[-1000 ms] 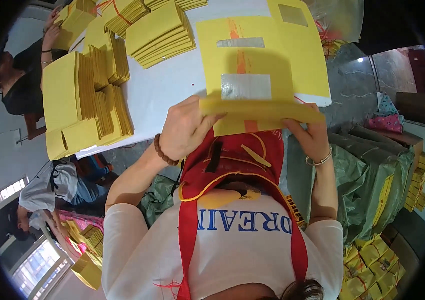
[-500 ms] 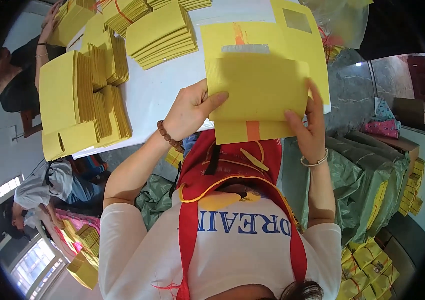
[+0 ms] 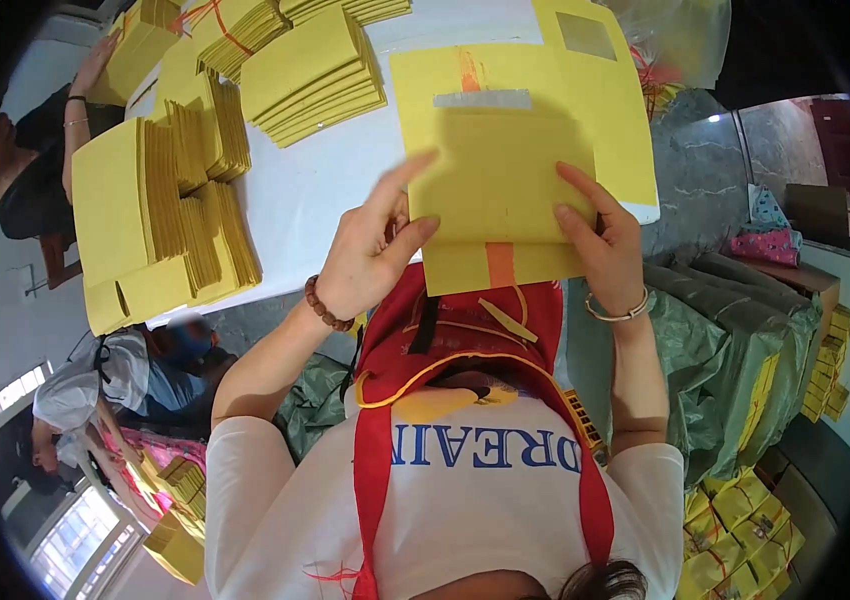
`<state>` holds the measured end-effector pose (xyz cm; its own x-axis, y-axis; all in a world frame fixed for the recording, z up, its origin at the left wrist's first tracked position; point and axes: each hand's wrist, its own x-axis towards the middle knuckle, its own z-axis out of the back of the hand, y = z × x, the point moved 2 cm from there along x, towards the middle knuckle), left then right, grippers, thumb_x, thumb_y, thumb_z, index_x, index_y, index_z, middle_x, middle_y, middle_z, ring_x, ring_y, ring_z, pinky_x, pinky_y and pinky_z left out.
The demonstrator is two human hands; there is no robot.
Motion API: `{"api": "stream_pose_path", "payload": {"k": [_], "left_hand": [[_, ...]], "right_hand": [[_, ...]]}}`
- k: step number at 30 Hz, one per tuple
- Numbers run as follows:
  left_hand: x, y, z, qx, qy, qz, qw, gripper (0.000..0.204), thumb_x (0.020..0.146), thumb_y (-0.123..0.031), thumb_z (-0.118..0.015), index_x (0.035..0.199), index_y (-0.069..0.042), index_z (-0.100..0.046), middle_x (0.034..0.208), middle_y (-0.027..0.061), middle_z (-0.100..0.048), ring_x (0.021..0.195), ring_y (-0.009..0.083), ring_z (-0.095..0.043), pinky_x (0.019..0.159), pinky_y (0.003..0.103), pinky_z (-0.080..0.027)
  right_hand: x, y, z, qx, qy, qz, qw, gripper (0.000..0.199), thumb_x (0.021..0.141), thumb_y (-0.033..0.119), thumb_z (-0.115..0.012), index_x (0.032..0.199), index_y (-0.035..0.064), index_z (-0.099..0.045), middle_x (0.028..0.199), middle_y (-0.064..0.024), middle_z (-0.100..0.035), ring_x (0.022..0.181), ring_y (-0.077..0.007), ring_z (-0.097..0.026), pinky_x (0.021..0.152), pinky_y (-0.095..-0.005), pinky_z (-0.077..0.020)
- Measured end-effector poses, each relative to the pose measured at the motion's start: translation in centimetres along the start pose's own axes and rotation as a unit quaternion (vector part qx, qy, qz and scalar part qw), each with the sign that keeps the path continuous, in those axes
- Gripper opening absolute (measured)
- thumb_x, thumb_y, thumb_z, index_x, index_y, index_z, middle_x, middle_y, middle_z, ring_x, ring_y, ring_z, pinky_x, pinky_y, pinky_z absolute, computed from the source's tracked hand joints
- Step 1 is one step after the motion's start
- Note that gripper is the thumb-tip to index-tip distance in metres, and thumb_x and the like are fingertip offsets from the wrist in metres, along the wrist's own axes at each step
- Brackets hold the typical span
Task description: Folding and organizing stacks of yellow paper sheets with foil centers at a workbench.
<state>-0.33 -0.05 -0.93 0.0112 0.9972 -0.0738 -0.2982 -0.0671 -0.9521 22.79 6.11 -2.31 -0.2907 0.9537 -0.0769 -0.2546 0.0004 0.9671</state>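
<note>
left hand (image 3: 370, 262): fingers spread and mostly straight, palm laid flat against the left edge of the folded yellow sheet (image 3: 505, 190), wooden bead bracelet (image 3: 325, 305) on the wrist
right hand (image 3: 600, 235): loosely open, fingers pressing on the sheet's right side, thin bangle (image 3: 617, 312) on the wrist
folded yellow sheet: at the near edge of the white table (image 3: 335, 180), hanging over it above the red apron (image 3: 465, 330)
stacks of yellow paper (image 3: 170, 215): off to the left on the table
another person's arm (image 3: 75, 120): at the far left, reaching towards a pile

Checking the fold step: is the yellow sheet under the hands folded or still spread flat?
Folded. The yellow sheet has its lower part doubled up over itself, pressed down by the left hand and right hand.
</note>
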Motion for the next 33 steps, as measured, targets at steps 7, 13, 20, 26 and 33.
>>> {"api": "stream_pose_path", "payload": {"k": [7,13,20,26,33], "left_hand": [[0.3,0.8,0.4,-0.027,0.022,0.03,0.999,0.039,0.085,-0.004,-0.055,0.124,-0.006,-0.053,0.059,-0.0004,-0.036,0.055,0.007,-0.035,0.053,0.021,-0.033],[0.2,0.3,0.5,-0.01,0.05,0.024,0.998,0.045,0.087,-0.003,-0.055,0.131,-0.004,-0.045,0.068,-0.0052,-0.039,0.062,0.0045,-0.035,0.055,0.02,-0.033],[0.4,0.0,0.6,0.064,0.066,0.004,0.996,0.051,0.085,-0.001,-0.058,0.133,-0.001,-0.041,0.074,-0.0043,-0.045,0.063,0.0038,-0.035,0.056,0.019,-0.033],[0.6,0.6,0.6,-0.002,0.069,0.061,0.996,0.051,0.085,-0.003,-0.058,0.133,-0.001,-0.041,0.072,-0.0052,-0.042,0.06,0.0031,-0.032,0.055,0.017,-0.03],[0.7,1.5,0.3,-0.094,0.044,0.082,0.991,0.05,0.085,-0.007,-0.06,0.131,-0.002,-0.042,0.065,-0.0038,-0.032,0.059,0.0056,-0.032,0.055,0.021,-0.032]], "right_hand": [[-0.3,0.6,0.3,-0.055,-0.04,0.067,0.995,0.03,0.081,0.008,-0.062,0.111,0.0036,-0.061,0.083,0.0009,-0.06,0.061,-0.0034,-0.04,0.052,-0.0192,-0.0331],[0.6,-0.5,0.4,0.003,-0.022,0.027,0.999,0.029,0.079,0.009,-0.066,0.107,0.003,-0.063,0.071,0.0028,-0.058,0.057,-0.0021,-0.037,0.048,-0.018,-0.0308],[1.1,0.2,0.4,-0.047,-0.019,-0.012,0.999,0.028,0.079,0.012,-0.066,0.106,0.0038,-0.062,0.063,0.0029,-0.05,0.053,-0.0024,-0.036,0.045,-0.0197,-0.0279],[2.2,0.2,0.2,-0.054,-0.065,0.003,0.996,0.031,0.079,0.013,-0.067,0.108,0.0052,-0.059,0.064,0.0013,-0.052,0.052,-0.003,-0.038,0.043,-0.0217,-0.0275],[2.4,0.5,0.5,-0.093,-0.037,0.052,0.994,0.033,0.078,0.012,-0.066,0.109,0.0044,-0.06,0.076,-0.0058,-0.058,0.056,-0.0118,-0.047,0.052,-0.0268,-0.0384]]}}
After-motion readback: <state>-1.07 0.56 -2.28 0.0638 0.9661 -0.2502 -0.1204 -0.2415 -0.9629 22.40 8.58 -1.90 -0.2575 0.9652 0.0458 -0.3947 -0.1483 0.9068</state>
